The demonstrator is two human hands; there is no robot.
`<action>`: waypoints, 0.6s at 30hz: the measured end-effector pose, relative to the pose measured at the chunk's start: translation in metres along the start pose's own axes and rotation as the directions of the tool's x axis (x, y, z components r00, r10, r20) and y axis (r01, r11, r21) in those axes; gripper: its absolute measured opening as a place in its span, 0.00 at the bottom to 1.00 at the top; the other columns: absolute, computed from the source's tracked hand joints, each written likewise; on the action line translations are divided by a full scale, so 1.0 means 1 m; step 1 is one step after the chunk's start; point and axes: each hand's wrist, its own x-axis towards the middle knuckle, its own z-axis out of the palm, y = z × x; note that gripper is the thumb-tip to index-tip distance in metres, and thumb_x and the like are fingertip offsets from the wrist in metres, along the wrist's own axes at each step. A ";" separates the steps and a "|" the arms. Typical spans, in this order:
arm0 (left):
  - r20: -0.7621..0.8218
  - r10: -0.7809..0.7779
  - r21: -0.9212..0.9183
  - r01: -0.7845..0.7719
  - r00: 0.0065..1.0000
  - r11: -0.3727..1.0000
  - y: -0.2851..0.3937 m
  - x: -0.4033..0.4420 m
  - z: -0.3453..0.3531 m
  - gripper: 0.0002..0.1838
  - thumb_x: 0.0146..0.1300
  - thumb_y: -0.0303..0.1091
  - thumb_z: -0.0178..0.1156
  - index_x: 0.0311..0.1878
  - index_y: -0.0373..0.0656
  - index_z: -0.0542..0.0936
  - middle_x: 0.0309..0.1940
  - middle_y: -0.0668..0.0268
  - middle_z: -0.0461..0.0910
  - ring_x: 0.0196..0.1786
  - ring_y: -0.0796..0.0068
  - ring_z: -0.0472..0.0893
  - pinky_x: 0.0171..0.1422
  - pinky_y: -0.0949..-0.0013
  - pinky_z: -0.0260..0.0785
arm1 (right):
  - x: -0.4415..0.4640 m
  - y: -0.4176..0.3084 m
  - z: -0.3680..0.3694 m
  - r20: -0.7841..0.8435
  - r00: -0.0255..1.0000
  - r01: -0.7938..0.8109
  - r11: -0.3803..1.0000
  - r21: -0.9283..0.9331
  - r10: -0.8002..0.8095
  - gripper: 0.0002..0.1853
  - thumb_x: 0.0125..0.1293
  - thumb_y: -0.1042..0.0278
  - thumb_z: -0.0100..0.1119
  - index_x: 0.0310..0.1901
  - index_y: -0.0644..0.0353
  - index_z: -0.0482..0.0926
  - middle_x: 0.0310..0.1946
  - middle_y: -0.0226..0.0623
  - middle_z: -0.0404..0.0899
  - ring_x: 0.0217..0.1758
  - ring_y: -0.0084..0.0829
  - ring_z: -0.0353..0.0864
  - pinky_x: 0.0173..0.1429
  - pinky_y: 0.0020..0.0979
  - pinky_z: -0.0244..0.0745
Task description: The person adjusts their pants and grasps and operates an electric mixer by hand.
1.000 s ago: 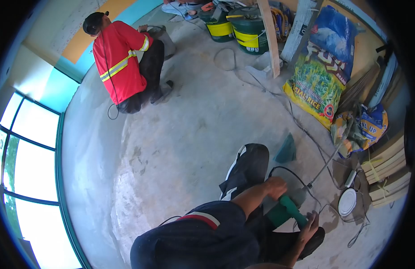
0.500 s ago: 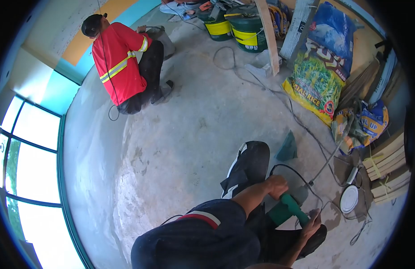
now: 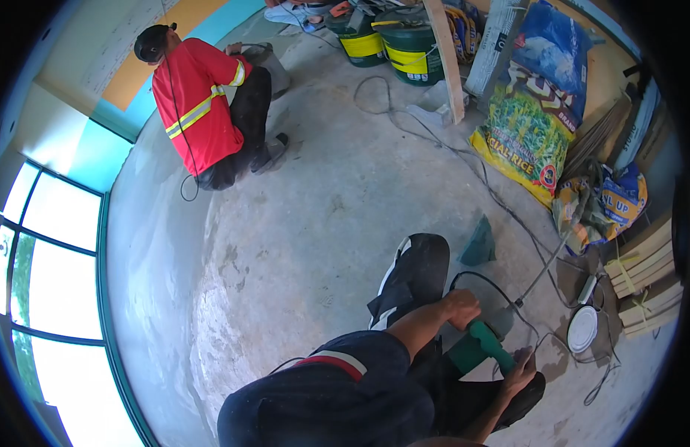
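A green mixing drill [image 3: 488, 344] lies across my lap, with a grey head [image 3: 500, 322]. From that end a long metal shaft [image 3: 544, 270] slants up and away toward crumpled bags. My left hand [image 3: 461, 307] is closed at the drill's upper end, seemingly round its handle; the fingers' inner side is hidden. Lower down, my right hand [image 3: 520, 372] grips the other end of the green body. A black cable [image 3: 495, 286] loops past my left hand. On the floor beyond my knee stands a green triangular piece [image 3: 478, 242].
A co-worker in a red shirt [image 3: 199, 112] squats by a grey bucket [image 3: 274, 71]. Dark green buckets [image 3: 412, 56], a rice sack [image 3: 527, 134], crumpled bags [image 3: 594, 208] and wood bundles [image 3: 646, 268] line the far side. A white round lid [image 3: 582, 330] and loose cords [image 3: 501, 201] lie on the floor.
Almost nothing differs. My view has shifted very slightly, while both hands keep the same place on the drill.
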 end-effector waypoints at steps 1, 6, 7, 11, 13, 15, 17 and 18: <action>-0.033 0.004 -0.008 -0.004 0.999 1.000 0.001 -0.001 -0.001 0.09 0.43 0.40 0.61 0.25 0.46 0.81 0.26 0.57 0.82 0.35 0.54 0.84 0.44 0.54 0.75 | 0.000 0.001 0.000 0.001 1.000 0.005 1.000 0.010 -0.005 0.30 0.73 0.46 0.46 0.31 0.71 0.78 0.23 0.43 0.79 0.27 0.34 0.77 0.35 0.35 0.69; 0.203 -0.041 0.003 0.041 0.978 0.999 0.005 0.005 -0.019 0.09 0.42 0.39 0.61 0.24 0.45 0.83 0.26 0.56 0.83 0.35 0.54 0.84 0.44 0.55 0.76 | 0.000 0.002 -0.001 -0.009 1.000 0.009 1.000 0.011 -0.009 0.29 0.73 0.47 0.47 0.31 0.71 0.78 0.22 0.42 0.79 0.27 0.32 0.76 0.35 0.35 0.69; 0.233 -0.038 0.016 0.035 0.972 0.999 0.006 0.005 -0.019 0.09 0.42 0.39 0.61 0.24 0.45 0.83 0.26 0.56 0.83 0.35 0.54 0.84 0.44 0.56 0.76 | 0.000 0.004 0.000 -0.022 1.000 0.012 1.000 0.007 -0.012 0.29 0.73 0.47 0.48 0.31 0.71 0.78 0.22 0.41 0.78 0.26 0.31 0.75 0.34 0.34 0.69; 0.189 -0.051 0.021 0.048 0.981 0.999 0.005 0.005 -0.015 0.08 0.41 0.38 0.61 0.22 0.45 0.83 0.25 0.56 0.83 0.34 0.54 0.84 0.43 0.56 0.76 | 0.000 0.003 0.002 -0.031 0.999 0.006 1.000 0.013 -0.006 0.29 0.72 0.46 0.48 0.32 0.72 0.79 0.22 0.41 0.79 0.27 0.29 0.75 0.34 0.33 0.69; 0.166 -0.048 0.028 0.044 0.985 0.999 0.005 0.005 -0.014 0.08 0.41 0.38 0.62 0.22 0.45 0.83 0.24 0.55 0.83 0.34 0.54 0.84 0.43 0.56 0.76 | 0.001 0.004 0.002 -0.036 0.999 0.002 1.000 0.002 -0.002 0.29 0.72 0.47 0.48 0.32 0.72 0.78 0.22 0.41 0.78 0.26 0.29 0.75 0.34 0.34 0.69; 0.168 -0.042 0.018 0.040 0.985 0.999 0.004 0.005 -0.014 0.08 0.40 0.39 0.62 0.22 0.45 0.82 0.24 0.55 0.82 0.34 0.54 0.84 0.43 0.56 0.76 | 0.001 0.004 0.002 -0.034 0.999 0.002 1.000 -0.003 -0.002 0.29 0.72 0.47 0.48 0.31 0.72 0.78 0.21 0.40 0.78 0.26 0.30 0.75 0.33 0.34 0.69; 0.148 -0.035 0.012 0.033 0.988 0.999 0.004 0.005 -0.012 0.09 0.40 0.39 0.62 0.22 0.45 0.82 0.24 0.55 0.82 0.34 0.53 0.84 0.42 0.55 0.76 | 0.002 0.004 0.001 -0.024 1.000 0.008 1.000 -0.001 -0.008 0.29 0.72 0.47 0.48 0.31 0.72 0.78 0.21 0.40 0.78 0.25 0.30 0.75 0.33 0.34 0.69; 0.127 -0.030 0.010 0.029 0.991 1.000 0.002 0.005 -0.008 0.09 0.41 0.39 0.62 0.22 0.45 0.82 0.23 0.55 0.82 0.33 0.53 0.84 0.42 0.55 0.76 | 0.002 0.003 0.001 -0.029 1.000 0.004 1.000 -0.003 -0.004 0.29 0.72 0.47 0.48 0.31 0.72 0.78 0.21 0.41 0.78 0.25 0.32 0.75 0.33 0.35 0.69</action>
